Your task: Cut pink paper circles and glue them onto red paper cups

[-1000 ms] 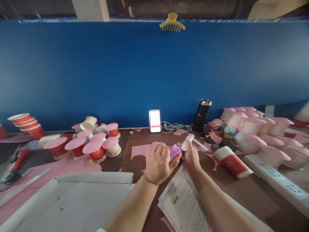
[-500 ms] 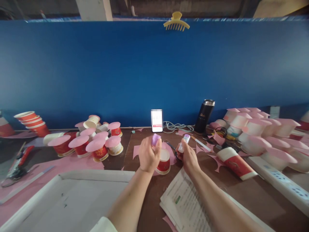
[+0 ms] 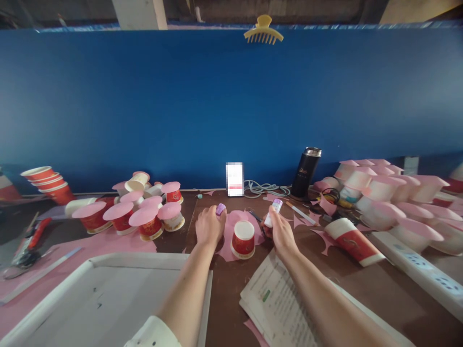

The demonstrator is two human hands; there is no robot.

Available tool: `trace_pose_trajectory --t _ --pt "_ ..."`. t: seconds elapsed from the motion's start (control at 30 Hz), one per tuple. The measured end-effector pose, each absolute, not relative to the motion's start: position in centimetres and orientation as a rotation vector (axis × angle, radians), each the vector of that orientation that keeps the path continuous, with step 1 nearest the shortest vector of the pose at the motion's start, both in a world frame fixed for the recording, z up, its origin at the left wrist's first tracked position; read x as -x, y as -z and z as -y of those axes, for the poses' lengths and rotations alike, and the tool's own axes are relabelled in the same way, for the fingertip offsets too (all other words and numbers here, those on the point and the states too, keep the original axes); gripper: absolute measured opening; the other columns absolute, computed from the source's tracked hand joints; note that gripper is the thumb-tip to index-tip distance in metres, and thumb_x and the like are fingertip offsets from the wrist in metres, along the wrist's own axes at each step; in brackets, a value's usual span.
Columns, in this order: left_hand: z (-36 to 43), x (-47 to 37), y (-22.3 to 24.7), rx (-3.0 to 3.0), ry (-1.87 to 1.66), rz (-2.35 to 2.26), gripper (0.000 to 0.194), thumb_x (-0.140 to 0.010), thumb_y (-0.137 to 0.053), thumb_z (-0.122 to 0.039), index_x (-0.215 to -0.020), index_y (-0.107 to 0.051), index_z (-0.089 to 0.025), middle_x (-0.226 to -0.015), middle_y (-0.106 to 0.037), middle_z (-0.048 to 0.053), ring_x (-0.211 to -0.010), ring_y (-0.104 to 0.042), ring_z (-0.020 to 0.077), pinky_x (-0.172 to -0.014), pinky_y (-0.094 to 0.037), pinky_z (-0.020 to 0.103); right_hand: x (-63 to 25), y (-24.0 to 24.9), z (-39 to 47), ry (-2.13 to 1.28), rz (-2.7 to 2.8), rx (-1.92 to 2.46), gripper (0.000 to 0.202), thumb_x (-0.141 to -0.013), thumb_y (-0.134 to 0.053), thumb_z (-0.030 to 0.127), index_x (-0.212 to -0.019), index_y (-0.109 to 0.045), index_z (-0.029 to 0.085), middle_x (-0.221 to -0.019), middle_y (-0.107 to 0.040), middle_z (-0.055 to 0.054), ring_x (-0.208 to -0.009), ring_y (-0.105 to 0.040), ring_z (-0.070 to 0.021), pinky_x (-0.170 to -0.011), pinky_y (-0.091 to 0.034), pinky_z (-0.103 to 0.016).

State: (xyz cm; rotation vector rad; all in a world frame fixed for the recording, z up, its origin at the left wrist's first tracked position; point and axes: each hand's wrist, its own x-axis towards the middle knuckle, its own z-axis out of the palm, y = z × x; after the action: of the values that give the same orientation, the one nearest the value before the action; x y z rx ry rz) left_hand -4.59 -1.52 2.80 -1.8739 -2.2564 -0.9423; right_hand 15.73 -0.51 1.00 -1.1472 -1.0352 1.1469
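My left hand is closed on a small purple cap, just left of the cup. My right hand grips a white and purple glue stick, which tilts upward. Between my hands a short red and white paper cup stands upside down, its pale base facing up. Under it lies a piece of pink paper. Dark scissors lie beside my right hand, partly hidden by it.
Cups topped with pink paper rounds stand at left; more pink-topped cups crowd the right. A black flask, a lit phone, a lying paper cup, a power strip, printed sheets and a white tray surround the work spot.
My left hand has moved left and down with the purple cap, uncovering the cup and the pink paper. My right hand with the glue stick has barely shifted.
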Motion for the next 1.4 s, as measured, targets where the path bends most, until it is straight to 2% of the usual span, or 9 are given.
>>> trace_pose_trajectory --t 0.13,0.23,0.4,0.6,0.7,0.83,0.93,1.13,1.4 --pt "1.6 4.6 -2.8 1.868 0.807 2.403 0.031 -0.082 -0.045 -0.032 -0.098 -0.064 -0.016 -0.102 -0.061 0.019 -0.098 -0.057 0.0354 -0.076 -0.044 0.045 -15.3 -1.8 1.1 -1.144 1.048 1.086 0.049 -0.074 -0.056 0.066 -0.078 -0.065 0.019 -0.055 -0.056 0.001 -0.047 -0.043 -0.0119 -0.045 -0.032 -0.024" --pt "1.6 4.5 -3.5 1.782 1.058 2.274 0.043 -0.08 -0.05 -0.029 -0.118 -0.058 -0.011 -0.118 -0.055 0.023 -0.112 -0.051 0.0372 -0.088 -0.042 0.051 -14.9 -2.7 1.7 -1.142 1.02 1.016 0.049 -0.073 -0.057 0.065 -0.09 -0.068 0.02 -0.067 -0.061 0.001 -0.052 -0.046 -0.0111 -0.047 -0.034 -0.023" --pt "1.8 4.7 -5.0 2.366 1.656 1.988 0.041 -0.088 -0.048 -0.042 -0.122 -0.057 -0.021 -0.119 -0.061 0.012 -0.106 -0.059 0.0234 -0.088 -0.048 0.038 -14.6 -3.8 2.5 -1.237 0.998 0.847 0.048 -0.074 -0.062 0.057 -0.108 -0.066 0.025 -0.067 -0.054 0.004 -0.049 -0.041 -0.0083 -0.047 -0.033 -0.022" --pt "2.8 4.8 -4.8 3.065 1.414 1.741 0.072 -0.07 -0.072 -0.038 -0.136 -0.045 -0.024 -0.133 -0.053 0.014 -0.117 -0.055 0.0261 -0.085 -0.051 0.034 -14.7 -3.8 2.7 -1.27 1.054 0.772 0.045 -0.074 -0.067 0.047 -0.111 -0.065 0.024 -0.071 -0.058 0.004 -0.056 -0.044 -0.0082 -0.053 -0.035 -0.022" --pt "3.0 4.5 -4.8 3.148 1.34 1.819 0.08 -0.061 -0.079 -0.037 -0.133 -0.047 -0.027 -0.134 -0.052 0.013 -0.118 -0.053 0.0265 -0.091 -0.047 0.038 -14.8 -3.7 2.8 -1.22 1.122 0.823 0.044 -0.073 -0.068 0.047 -0.109 -0.067 0.022 -0.073 -0.061 0.002 -0.059 -0.046 -0.0099 -0.056 -0.037 -0.024" --pt "2.9 4.0 -5.0 3.188 1.25 1.844 0.053 -0.057 -0.079 -0.034 -0.106 -0.064 -0.023 -0.107 -0.065 0.007 -0.098 -0.061 0.0238 -0.084 -0.047 0.037 -14.7 -3.9 3.0 -1.17 1.229 0.861 0.04 -0.074 -0.068 0.045 -0.105 -0.069 0.02 -0.073 -0.064 0.0 -0.066 -0.052 -0.0132 -0.062 -0.039 -0.026" --pt "2.9 3.8 -4.9 3.24 1.285 1.913 0.041 -0.059 -0.077 -0.032 -0.096 -0.064 -0.02 -0.093 -0.067 0.004 -0.086 -0.063 0.0212 -0.075 -0.048 0.033 -14.5 -4.0 3.1 -1.095 1.268 0.865 0.034 -0.074 -0.068 0.042 -0.1 -0.07 0.021 -0.08 -0.067 -0.001 -0.075 -0.056 -0.0155 -0.069 -0.041 -0.028" --pt "3.0 3.8 -4.9 3.304 1.284 2.033 0.046 -0.058 -0.078 -0.032 -0.099 -0.061 -0.019 -0.096 -0.066 0.005 -0.089 -0.061 0.0217 -0.077 -0.047 0.033 -14.4 -3.6 2.9 -1.055 1.345 0.895 0.035 -0.075 -0.066 0.045 -0.097 -0.069 0.018 -0.092 -0.069 -0.005 -0.084 -0.06 -0.0198 -0.074 -0.044 -0.031" --pt "2.6 4.1 -4.4 3.332 1.244 2.122 0.058 -0.056 -0.08 -0.038 -0.106 -0.058 -0.019 -0.101 -0.065 0.006 -0.095 -0.059 0.0245 -0.083 -0.045 0.036 -14.6 -3.4 2.9 -1.0 1.432 0.934 0.032 -0.078 -0.063 0.046 -0.093 -0.067 0.018 -0.083 -0.066 -0.004 -0.079 -0.057 -0.018 -0.072 -0.043 -0.029"
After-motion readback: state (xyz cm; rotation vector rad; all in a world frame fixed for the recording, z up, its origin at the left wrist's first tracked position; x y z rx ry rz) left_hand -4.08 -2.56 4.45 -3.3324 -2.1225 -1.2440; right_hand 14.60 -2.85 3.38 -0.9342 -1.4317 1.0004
